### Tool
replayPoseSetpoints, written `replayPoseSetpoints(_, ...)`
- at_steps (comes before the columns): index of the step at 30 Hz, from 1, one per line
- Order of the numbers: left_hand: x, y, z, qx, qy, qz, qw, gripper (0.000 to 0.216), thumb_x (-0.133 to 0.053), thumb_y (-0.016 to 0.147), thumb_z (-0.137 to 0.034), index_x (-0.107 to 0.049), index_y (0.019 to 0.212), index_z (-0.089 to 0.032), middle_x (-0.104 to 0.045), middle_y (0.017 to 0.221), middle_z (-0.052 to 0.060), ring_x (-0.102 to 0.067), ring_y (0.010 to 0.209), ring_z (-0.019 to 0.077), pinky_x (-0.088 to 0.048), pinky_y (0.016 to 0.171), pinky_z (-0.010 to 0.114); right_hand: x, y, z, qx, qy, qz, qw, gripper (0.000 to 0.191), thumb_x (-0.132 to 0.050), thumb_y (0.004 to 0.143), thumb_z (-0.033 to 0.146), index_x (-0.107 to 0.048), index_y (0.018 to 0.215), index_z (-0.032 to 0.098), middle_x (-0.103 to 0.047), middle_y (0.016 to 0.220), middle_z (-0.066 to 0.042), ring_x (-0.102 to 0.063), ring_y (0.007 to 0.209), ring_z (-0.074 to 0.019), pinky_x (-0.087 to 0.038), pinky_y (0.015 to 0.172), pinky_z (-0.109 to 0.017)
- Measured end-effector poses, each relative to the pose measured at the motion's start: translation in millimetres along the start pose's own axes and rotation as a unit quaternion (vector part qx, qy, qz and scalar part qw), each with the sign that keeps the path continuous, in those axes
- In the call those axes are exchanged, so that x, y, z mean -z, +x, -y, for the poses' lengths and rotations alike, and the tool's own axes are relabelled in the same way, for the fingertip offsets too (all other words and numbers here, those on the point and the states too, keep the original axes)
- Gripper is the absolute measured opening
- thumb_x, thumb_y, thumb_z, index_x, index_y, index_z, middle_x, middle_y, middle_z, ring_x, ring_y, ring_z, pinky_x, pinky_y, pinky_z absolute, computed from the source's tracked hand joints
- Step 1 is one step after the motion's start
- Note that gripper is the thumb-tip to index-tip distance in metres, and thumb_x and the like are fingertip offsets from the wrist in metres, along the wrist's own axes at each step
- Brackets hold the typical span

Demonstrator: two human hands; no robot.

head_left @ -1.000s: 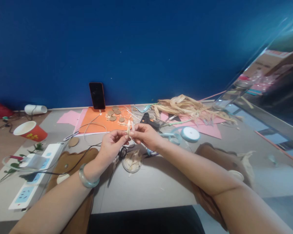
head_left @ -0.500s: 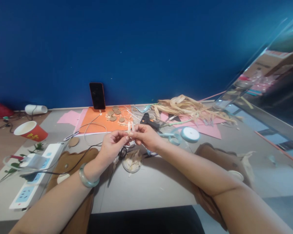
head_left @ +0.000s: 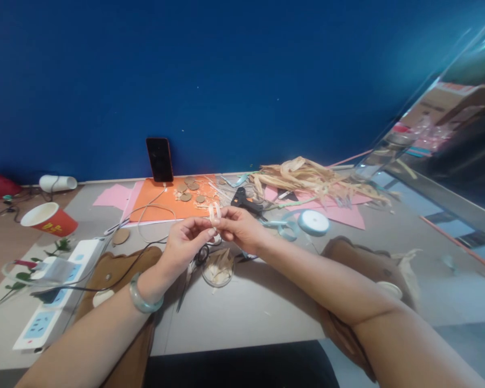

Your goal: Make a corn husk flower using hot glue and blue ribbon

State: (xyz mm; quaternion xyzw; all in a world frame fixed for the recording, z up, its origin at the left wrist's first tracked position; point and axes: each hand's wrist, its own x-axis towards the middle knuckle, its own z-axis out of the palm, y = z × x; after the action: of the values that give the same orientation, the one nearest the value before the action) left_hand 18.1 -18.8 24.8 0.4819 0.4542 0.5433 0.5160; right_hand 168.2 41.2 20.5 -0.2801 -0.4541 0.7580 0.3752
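Observation:
My left hand (head_left: 186, 240) and my right hand (head_left: 241, 229) meet over the middle of the table, fingertips nearly touching. Between thumbs and fingers they pinch a small pale strip (head_left: 214, 210), which looks like dried corn husk, its two narrow ends pointing up. The fingers cover its lower part. Just below stands a round clear dish (head_left: 218, 284) with cut husk pieces (head_left: 220, 265) in it. Dark-handled scissors (head_left: 187, 283) lie to the dish's left. Behind my right hand is a black hot glue gun (head_left: 246, 202).
Dried husks (head_left: 303, 175) are heaped at the back right. A light-blue ribbon roll (head_left: 314, 222) lies nearer. Cardboard discs (head_left: 186, 197) rest on orange paper (head_left: 145, 207), beside a propped phone (head_left: 160, 160). A power strip (head_left: 40, 320), cables and a paper cup (head_left: 50, 220) occupy the left.
Both hands keep their pinch on the husk strip, with only a slight shift of the fingers. The whole view has drifted a little.

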Motion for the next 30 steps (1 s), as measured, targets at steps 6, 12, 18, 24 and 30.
replayPoseSetpoints(6, 0.5, 0.2, 0.8, -0.007, 0.001, -0.006, 1.000, 0.024, -0.079, 0.067, -0.028, -0.068, 0.082, -0.014, -0.071, 0.069, 0.003, -0.064, 0.062, 0.0130, -0.052, 0.063, 0.025, -1.4, -1.9, -1.0, -0.005, 0.021, 0.002, 1.000, 0.036, -0.085, 0.059, 0.031, -0.053, 0.067, 0.016, -0.058, 0.052, 0.006, -0.041, 0.037, -0.0016, -0.027, 0.040, -0.015)
replayPoseSetpoints(12, 0.5, 0.1, -1.5, -0.013, 0.024, -0.017, 0.999, 0.022, -0.077, 0.069, -0.031, -0.068, 0.079, -0.014, -0.070, 0.069, 0.003, -0.062, 0.060, 0.0123, -0.050, 0.061, 0.024, -1.2, -2.2, -2.5, -0.003, 0.026, 0.014, 1.000, 0.032, -0.083, 0.062, 0.028, -0.055, 0.069, 0.015, -0.059, 0.056, 0.006, -0.042, 0.038, -0.0014, -0.026, 0.039, -0.015)
replayPoseSetpoints(18, 2.7, 0.6, 1.8, -0.014, 0.019, -0.023, 0.999, 0.022, -0.076, 0.069, -0.031, -0.068, 0.079, -0.014, -0.070, 0.072, 0.003, -0.062, 0.064, 0.0130, -0.049, 0.063, 0.025, -1.2, -2.1, -1.6, 0.012, 0.009, 0.017, 1.000, 0.031, -0.083, 0.062, 0.031, -0.057, 0.066, 0.015, -0.060, 0.055, 0.005, -0.041, 0.038, -0.0015, -0.027, 0.039, -0.016)
replayPoseSetpoints(24, 4.2, 1.4, 0.7, -0.003, 0.036, -0.038, 0.999, 0.020, -0.075, 0.070, -0.031, -0.066, 0.075, -0.015, -0.065, 0.065, 0.000, -0.058, 0.060, 0.0108, -0.046, 0.060, 0.023, 2.4, 0.1, -4.8, 0.029, -0.032, 0.026, 0.999, 0.025, -0.083, 0.062, 0.029, -0.064, 0.071, 0.014, -0.061, 0.057, 0.004, -0.044, 0.039, -0.0026, -0.030, 0.039, -0.017)
replayPoseSetpoints(30, 3.1, 2.6, 2.6, -0.005, 0.052, -0.024, 0.998, 0.021, -0.073, 0.072, -0.033, -0.067, 0.078, -0.014, -0.070, 0.073, 0.004, -0.063, 0.068, 0.0146, -0.048, 0.067, 0.027, 2.0, -1.0, -4.2, 0.042, -0.046, 0.027, 0.998, 0.021, -0.080, 0.066, 0.028, -0.065, 0.073, 0.015, -0.063, 0.061, 0.003, -0.044, 0.041, -0.0023, -0.032, 0.041, -0.017)
